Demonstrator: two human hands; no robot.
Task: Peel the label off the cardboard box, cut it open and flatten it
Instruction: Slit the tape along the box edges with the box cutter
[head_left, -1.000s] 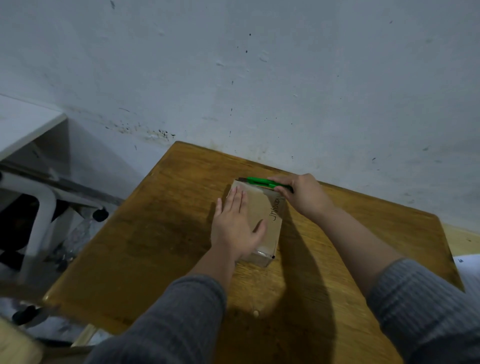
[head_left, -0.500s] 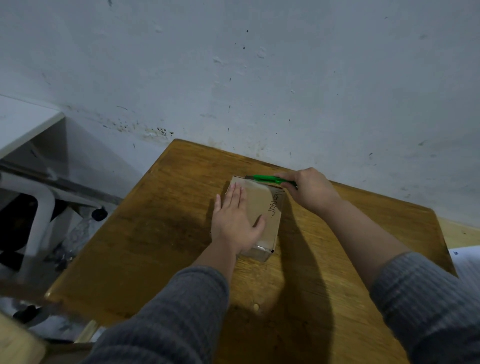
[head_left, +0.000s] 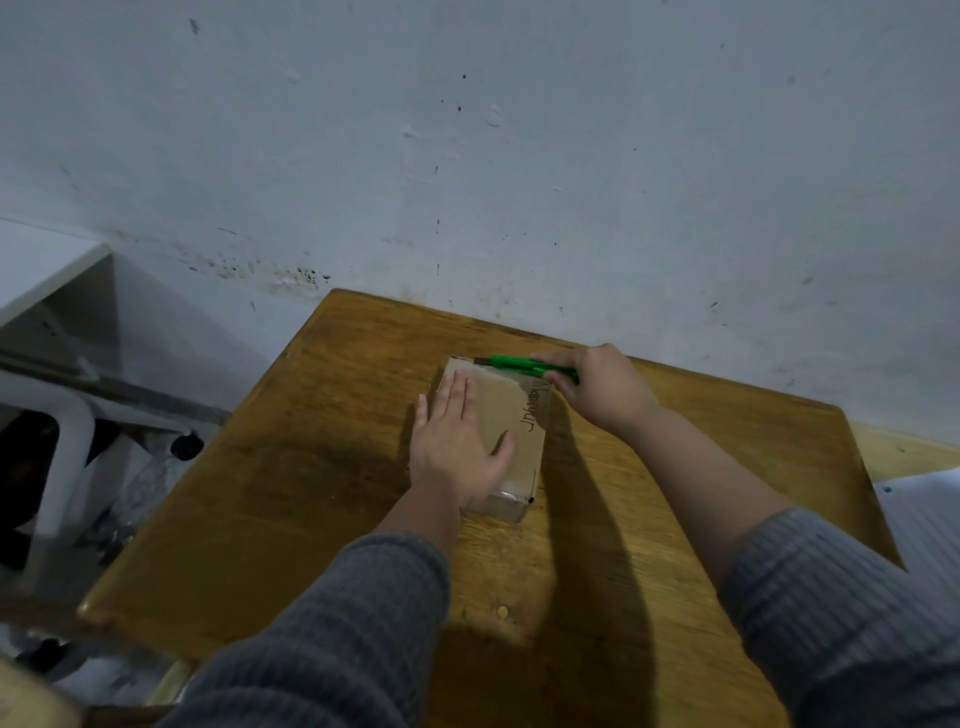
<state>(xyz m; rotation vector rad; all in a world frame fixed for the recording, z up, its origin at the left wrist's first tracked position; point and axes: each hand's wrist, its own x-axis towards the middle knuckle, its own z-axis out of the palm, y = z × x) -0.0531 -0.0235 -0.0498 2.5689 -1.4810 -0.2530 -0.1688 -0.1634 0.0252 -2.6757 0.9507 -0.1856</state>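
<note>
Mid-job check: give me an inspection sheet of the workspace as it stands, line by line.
Surface: wooden table, worn, set against the wall.
Job's things: cardboard box lying flat, closed, handwriting on top; green cutter along its far edge.
Clutter: small pale speck near the front edge.
Grippers: left hand flat on the box, pressing down; right hand gripping the cutter.
Cables: nothing seen.
Surroundings: scuffed white wall; white furniture frame at left; white sheet at right.
</note>
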